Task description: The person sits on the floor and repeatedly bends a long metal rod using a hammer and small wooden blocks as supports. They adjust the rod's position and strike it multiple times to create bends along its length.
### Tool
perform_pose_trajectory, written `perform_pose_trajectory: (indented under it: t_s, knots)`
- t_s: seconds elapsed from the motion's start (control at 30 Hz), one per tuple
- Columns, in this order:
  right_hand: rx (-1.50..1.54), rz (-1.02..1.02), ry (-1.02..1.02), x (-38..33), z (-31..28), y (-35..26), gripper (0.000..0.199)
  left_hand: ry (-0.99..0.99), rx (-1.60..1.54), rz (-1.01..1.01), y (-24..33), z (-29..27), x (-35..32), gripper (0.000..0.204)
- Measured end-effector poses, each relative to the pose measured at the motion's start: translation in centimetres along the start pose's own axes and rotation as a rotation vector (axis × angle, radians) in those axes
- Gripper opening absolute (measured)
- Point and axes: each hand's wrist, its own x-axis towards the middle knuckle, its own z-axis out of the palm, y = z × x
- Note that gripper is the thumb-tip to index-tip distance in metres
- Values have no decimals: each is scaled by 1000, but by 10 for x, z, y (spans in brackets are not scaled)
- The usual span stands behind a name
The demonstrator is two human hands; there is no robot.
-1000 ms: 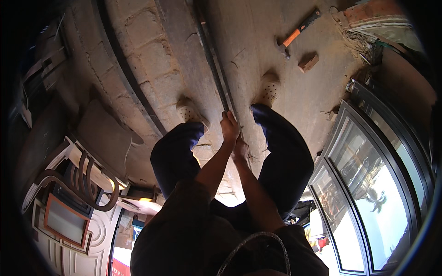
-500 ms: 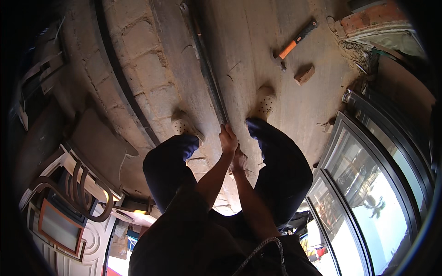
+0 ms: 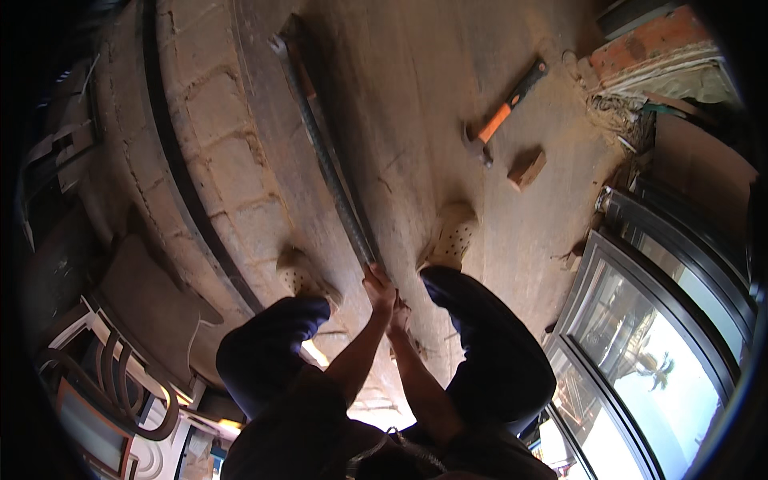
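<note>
A long dark metal bar [image 3: 330, 172] with a bright, hooked-looking far tip slants from my hands out over the floor, up and to the left. My left hand [image 3: 381, 290] wraps round its near end, in front. Just behind it, my right hand [image 3: 399, 317] is closed on the same bar, its fingers partly hidden. A dark shadow runs beside the bar on its right and parts from it toward the tip. My feet, in tan clogs [image 3: 448, 240], stand on either side of the bar's near end.
A claw hammer [image 3: 500, 116] with an orange and black handle lies on the floor to the right, a brick piece [image 3: 527, 169] beside it. Framed glass panels [image 3: 640, 312] lean at the right. Chair parts [image 3: 120, 368] stand at left. A dark strip [image 3: 172, 144] crosses the left floor.
The bar's far end has swung left, and its shadow now shows wider apart from it. My hands sit lower and slightly further left in view, still on the bar. The whole view has shifted.
</note>
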Motion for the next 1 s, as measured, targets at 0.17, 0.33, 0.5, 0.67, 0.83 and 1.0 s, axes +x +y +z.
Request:
perform_pose_trajectory:
  t_s: [0.17, 0.33, 0.5, 0.67, 0.83, 1.0]
  knots:
    - [314, 168, -163, -6, -26, -55, 34, -62, 61, -90, -24, -35, 5, 50]
    - [369, 252, -296, -10, -88, -82, 31, -140, -79, -189, 20, -52, -6, 46]
    - [406, 282, -303, -44, -172, -131, 27, -183, -63, -171, 116, -96, -36, 42]
    - [576, 268, -239, -86, -228, -168, 38, -345, 47, -209, 171, -143, -71, 42]
    - [653, 137, -150, -91, -278, -191, 35, -581, 71, -289, 211, -158, -80, 41]
    - [856, 272, -387, -105, -320, -244, 25, -657, 267, -368, 205, -196, -83, 36]
